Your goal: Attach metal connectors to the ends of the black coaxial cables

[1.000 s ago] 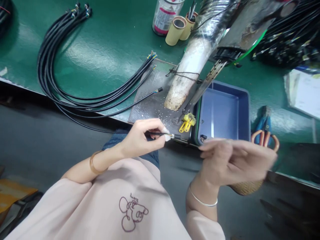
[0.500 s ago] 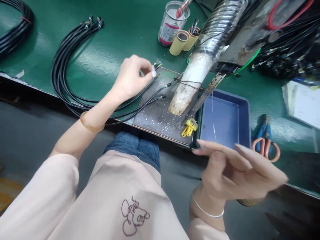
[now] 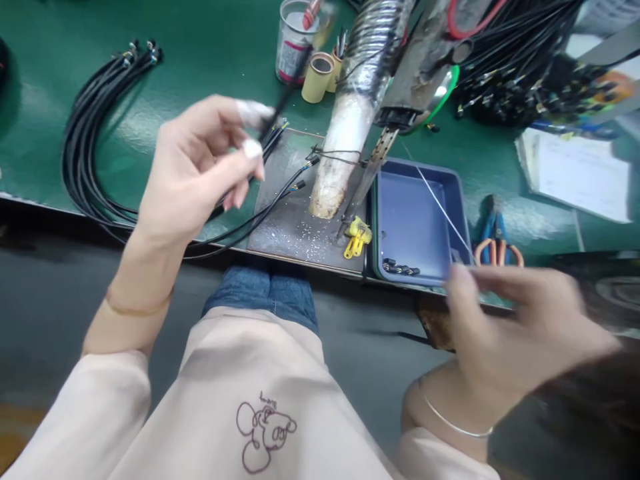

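My left hand (image 3: 197,167) is raised above the bench edge and pinches a black cable (image 3: 287,93) between thumb and taped fingertips; the cable is blurred by motion and points up towards the jar. Below it, a bundle of black cables (image 3: 95,127) curves over the green bench, its stripped ends lying on a grey metal plate (image 3: 295,220). My right hand (image 3: 520,320) hovers at the front right, fingers pinched on a thin silvery wire (image 3: 443,210) that runs up over the blue tray (image 3: 415,220).
A foil-wrapped duct (image 3: 345,133) and machine arm hang over the plate, with a yellow clip (image 3: 356,237) at its foot. A jar (image 3: 295,40) and cardboard tubes (image 3: 320,77) stand behind. Scissors (image 3: 495,243), papers (image 3: 575,173) and a heap of black cables (image 3: 520,73) lie at right.
My left hand has lifted off the cable ends with one black cable and swung it upward. My right hand has closed from spread fingers into a pinch on the thin wire.
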`<state>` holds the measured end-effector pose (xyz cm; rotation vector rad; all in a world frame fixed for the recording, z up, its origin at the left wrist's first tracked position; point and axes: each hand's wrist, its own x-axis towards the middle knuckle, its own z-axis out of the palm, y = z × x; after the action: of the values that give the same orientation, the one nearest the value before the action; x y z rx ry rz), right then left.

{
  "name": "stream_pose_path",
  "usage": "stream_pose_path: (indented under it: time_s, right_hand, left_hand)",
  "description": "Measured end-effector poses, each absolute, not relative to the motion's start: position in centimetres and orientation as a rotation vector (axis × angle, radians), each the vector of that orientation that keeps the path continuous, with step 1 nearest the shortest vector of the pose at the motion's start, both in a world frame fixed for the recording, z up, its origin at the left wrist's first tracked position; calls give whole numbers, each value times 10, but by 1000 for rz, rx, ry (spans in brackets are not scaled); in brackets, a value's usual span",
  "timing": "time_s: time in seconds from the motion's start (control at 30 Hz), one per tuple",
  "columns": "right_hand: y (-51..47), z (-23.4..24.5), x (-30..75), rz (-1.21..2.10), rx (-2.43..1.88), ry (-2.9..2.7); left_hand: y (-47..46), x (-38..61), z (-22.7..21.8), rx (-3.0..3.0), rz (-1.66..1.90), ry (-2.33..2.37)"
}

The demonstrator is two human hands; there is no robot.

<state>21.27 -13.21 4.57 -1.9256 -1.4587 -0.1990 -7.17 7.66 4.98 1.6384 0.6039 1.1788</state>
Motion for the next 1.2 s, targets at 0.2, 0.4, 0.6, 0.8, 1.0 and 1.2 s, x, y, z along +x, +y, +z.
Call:
stream_pose_path:
  time_s: [0.2,0.4,0.6,0.8,1.0,1.2]
  right_hand:
    - [-89,43,243,336,-1888,-1873]
    - [-73,34,253,621,-1844,-1905]
    - [-87,33,245,154,-1824,-1717]
    - [-103,45,207,-168,-1693,-1357]
    - [-108,25,157,212,-1378,-1201]
    - [-100,0,141,126,-1458,-1301]
  left_hand:
    - [18,-46,69,1624,129,134]
    - [-15,-19,38,1920,196,23]
    - [-45,-14,7,1907,695,481]
    - [-33,-7,-12,845,845,727]
    - [-24,-4,-3,853,764,762]
    - [-25,-3,2,1003,772,725]
